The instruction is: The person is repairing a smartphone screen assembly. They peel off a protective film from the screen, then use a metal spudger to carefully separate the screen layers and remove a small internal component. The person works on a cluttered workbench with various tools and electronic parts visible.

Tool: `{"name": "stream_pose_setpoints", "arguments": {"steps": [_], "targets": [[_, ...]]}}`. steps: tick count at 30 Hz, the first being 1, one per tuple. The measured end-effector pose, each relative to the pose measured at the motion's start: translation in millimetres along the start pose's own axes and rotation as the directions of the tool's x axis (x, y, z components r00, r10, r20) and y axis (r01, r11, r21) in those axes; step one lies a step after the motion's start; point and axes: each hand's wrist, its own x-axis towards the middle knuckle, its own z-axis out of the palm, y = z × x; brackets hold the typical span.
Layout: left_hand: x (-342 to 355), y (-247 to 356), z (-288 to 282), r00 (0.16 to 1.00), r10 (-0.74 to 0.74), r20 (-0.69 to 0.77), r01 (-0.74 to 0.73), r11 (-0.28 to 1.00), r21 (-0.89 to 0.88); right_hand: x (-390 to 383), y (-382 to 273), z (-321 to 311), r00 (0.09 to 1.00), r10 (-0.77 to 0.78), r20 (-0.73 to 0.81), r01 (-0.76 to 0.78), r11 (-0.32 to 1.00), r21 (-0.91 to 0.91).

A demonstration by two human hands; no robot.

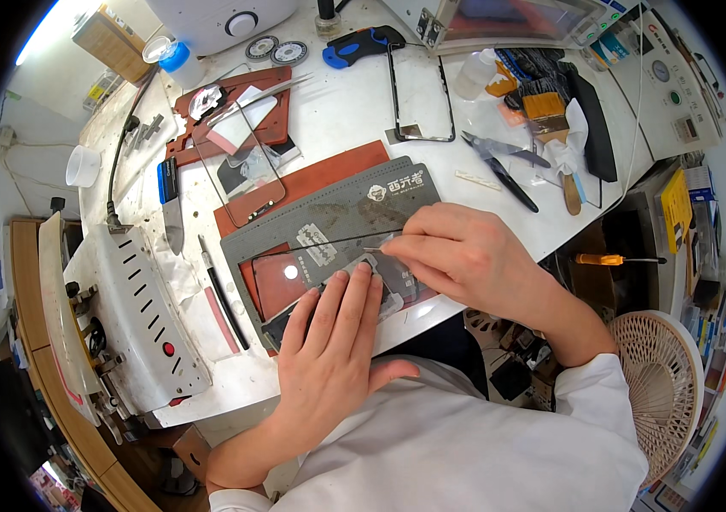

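Observation:
My left hand (329, 358) lies flat, fingers stretched, on a dark-edged glass panel (290, 273) over a grey printed mat (329, 205). My right hand (457, 256) pinches at the panel's upper right; a thin metallic sliver shows at the fingertips, too small to name. A reddish mat (354, 156) lies under the grey one, and another reddish piece shows through the glass. To the left are a black pen-like tool (226, 303) and a pink strip (220, 320). A thin clear-centred frame (235, 171) rests on the mat's back left.
A white machine (141, 316) occupies the bench's left. Scissor-like tools (508, 179), a brush (548, 119), a squeeze bottle (474, 75) and a black frame (421, 90) lie toward the back right. A woven fan (653, 392) stands beyond the right edge, near an orange-handled screwdriver (602, 258).

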Motion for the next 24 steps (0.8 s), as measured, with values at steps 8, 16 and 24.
{"name": "stream_pose_setpoints", "arguments": {"steps": [8,16,24], "targets": [[1,3,1,1.000,-0.002,-0.013,0.002,1.000,0.014,-2,-1,1,1.000,0.008,-0.012,-0.008,1.000,0.001],[0,8,6,0.999,-0.041,-0.034,0.042,0.999,0.015,2,-3,5,1.000,0.003,-0.006,-0.003,1.000,-0.014],[2,11,5,0.998,-0.053,-0.033,0.053,0.998,0.020,1,-4,5,1.000,0.010,-0.009,-0.011,1.000,-0.015]]}}
